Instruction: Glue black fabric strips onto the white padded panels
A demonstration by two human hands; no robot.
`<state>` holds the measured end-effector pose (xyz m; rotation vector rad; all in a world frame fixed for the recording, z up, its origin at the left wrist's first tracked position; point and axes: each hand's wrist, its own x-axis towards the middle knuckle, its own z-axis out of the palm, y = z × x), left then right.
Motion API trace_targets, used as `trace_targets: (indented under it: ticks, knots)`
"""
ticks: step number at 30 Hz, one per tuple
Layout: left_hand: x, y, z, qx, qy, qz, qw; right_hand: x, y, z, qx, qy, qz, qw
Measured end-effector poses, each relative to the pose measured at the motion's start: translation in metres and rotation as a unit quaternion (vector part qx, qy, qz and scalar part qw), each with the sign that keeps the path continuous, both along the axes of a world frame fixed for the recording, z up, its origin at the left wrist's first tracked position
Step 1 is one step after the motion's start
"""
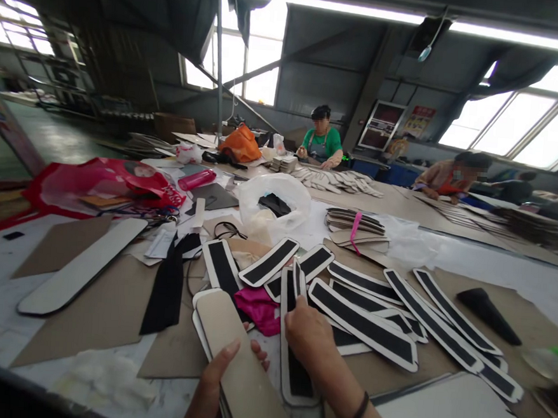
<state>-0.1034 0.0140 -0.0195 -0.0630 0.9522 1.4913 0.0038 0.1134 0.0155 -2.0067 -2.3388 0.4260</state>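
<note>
My left hand (226, 377) is wrapped round a small stack of long beige panels (245, 353) with rounded ends, the thumb lying on the top one. To its right, my right hand (311, 332) has its fingers closed on a narrow white-edged panel (298, 277), seen nearly edge-on. Under that hand lies a black panel with a white border (293, 379). Several more white-bordered black panels (366, 323) are spread, overlapping, to the right and behind. A magenta cloth (265, 310) sits between the hands, just beyond the beige stack.
At left are a long white panel (84, 265), a black cloth strip (165, 290) and a red bag (103, 187). Farther back stand a clear plastic bag (279, 199) and a bundle tied with pink band (358, 227). Two people (322, 142) work across the table.
</note>
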Motion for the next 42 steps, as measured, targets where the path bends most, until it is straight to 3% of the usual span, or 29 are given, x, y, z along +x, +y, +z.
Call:
trace_targets:
  ticks: [6, 15, 25, 31, 37, 42]
  knots:
    - [-0.001, -0.001, -0.004, 0.004, -0.018, -0.008, 1.000, 0.031, 0.012, 0.014, 0.016, 0.028, -0.011, 0.999]
    - [-0.001, 0.002, -0.006, 0.011, -0.016, -0.013, 1.000, 0.026, 0.014, -0.029, -0.011, 0.103, -0.045, 0.994]
    - [0.000, 0.004, -0.007, 0.014, -0.018, 0.008, 1.000, 0.008, 0.002, -0.030, -0.009, 0.166, -0.082, 0.983]
    - [-0.002, 0.004, -0.009, 0.009, 0.017, -0.018, 1.000, 0.004, -0.001, -0.036, -0.012, 0.189, -0.077, 0.979]
    - [-0.006, -0.002, -0.005, -0.028, 0.029, -0.030, 0.999, 0.002, -0.009, -0.017, -0.005, 0.270, 0.014, 0.963]
    - [-0.003, -0.001, 0.003, -0.012, 0.031, -0.001, 0.999, -0.005, -0.027, 0.005, 0.067, 0.248, 0.071, 0.964]
